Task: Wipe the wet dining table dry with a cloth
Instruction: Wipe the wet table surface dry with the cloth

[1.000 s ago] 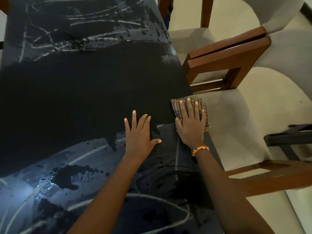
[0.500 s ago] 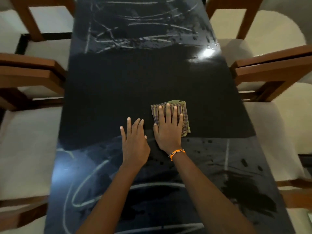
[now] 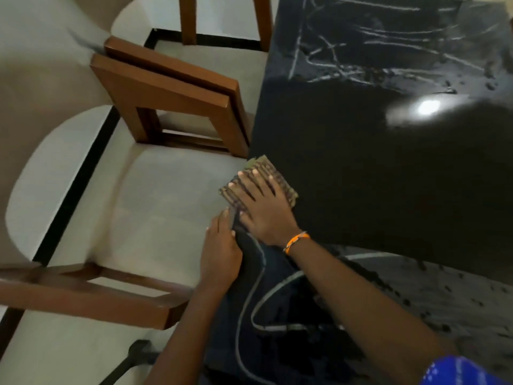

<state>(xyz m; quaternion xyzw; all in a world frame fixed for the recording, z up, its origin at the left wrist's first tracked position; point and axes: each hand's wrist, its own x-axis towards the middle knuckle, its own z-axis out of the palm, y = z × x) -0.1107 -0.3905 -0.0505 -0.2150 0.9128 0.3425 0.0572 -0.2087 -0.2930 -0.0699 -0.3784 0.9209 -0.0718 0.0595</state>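
Note:
The black dining table (image 3: 374, 168) fills the right of the view, with a dull wiped band across its middle and wet streaks and droplets at the far end and near me. A folded checked cloth (image 3: 273, 169) lies at the table's left edge, partly hanging over it. My right hand (image 3: 263, 209), with an orange wristband, presses flat on the cloth, fingers spread. My left hand (image 3: 222, 254) grips the table's left edge just behind the cloth, fingers curled over the rim.
Wooden chairs with cream seats stand along the table's left side: one armrest (image 3: 169, 98) touches the edge just beyond the cloth, another armrest (image 3: 83, 295) is near my left arm. A lamp reflection (image 3: 427, 107) glares on the tabletop.
My right hand has slid the cloth from the table's right edge, across the middle, to the left edge. My left hand moved from flat on the top to the left rim.

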